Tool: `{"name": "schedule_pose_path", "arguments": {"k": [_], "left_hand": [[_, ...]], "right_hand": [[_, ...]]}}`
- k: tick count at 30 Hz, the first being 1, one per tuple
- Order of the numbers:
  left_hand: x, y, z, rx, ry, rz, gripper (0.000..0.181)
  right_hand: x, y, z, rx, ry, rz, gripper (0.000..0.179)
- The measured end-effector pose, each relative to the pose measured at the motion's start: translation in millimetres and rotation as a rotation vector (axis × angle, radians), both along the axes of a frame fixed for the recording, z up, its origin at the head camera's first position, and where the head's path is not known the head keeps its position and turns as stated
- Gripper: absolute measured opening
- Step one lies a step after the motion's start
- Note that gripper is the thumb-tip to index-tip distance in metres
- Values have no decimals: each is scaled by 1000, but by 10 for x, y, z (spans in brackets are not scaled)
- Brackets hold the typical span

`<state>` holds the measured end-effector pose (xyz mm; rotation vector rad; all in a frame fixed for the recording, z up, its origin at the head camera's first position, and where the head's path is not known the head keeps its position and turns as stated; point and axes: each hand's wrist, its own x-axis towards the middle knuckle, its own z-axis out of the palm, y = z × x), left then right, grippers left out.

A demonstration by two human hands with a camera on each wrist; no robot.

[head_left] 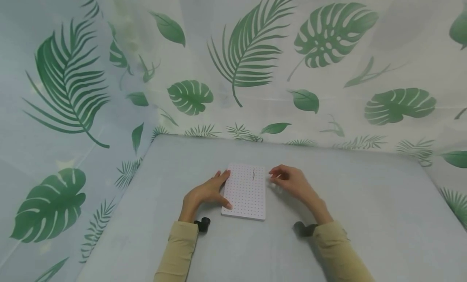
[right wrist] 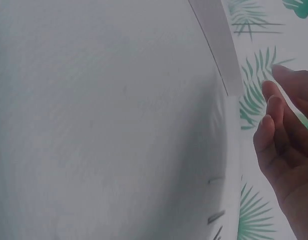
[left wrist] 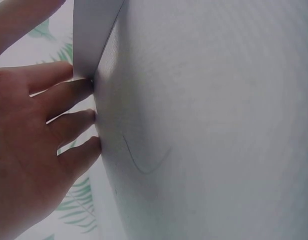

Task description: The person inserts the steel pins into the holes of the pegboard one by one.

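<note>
On the table lies a white board (head_left: 244, 193) dotted with a grid of small holes. Two thin pins (head_left: 253, 174) stand up from its far right part; the right wrist view shows them as parallel pins (right wrist: 259, 28). My left hand (head_left: 208, 191) rests against the board's left side, fingers spread, thumb on the near left edge. In the left wrist view its fingertips (left wrist: 96, 117) touch down beside the board. Just right of the board hovers my right hand (head_left: 292, 182), fingers loosely bent, thumb close to the fingertips, nothing visible between them.
In the right wrist view, several short thin pieces (right wrist: 216, 217) lie on the table beyond the board. A dark curved hair-like line (left wrist: 143, 170) shows on the table in the left wrist view. A leaf-patterned curtain (head_left: 255, 71) borders the pale table (head_left: 365, 217).
</note>
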<state>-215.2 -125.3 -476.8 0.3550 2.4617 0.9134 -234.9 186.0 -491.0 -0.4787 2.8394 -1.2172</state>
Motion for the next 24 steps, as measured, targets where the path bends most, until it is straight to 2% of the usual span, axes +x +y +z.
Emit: {"name": "schedule_pose_path", "arguments": {"k": [15,24], "left_hand": [[-7,-10,-7,-10,0,-4,119],[9,1,2,0,-2,10,119]], "right_hand": [[78,338,28,77,-14,14,22],[114,525,24,195,-17,4,26]]}}
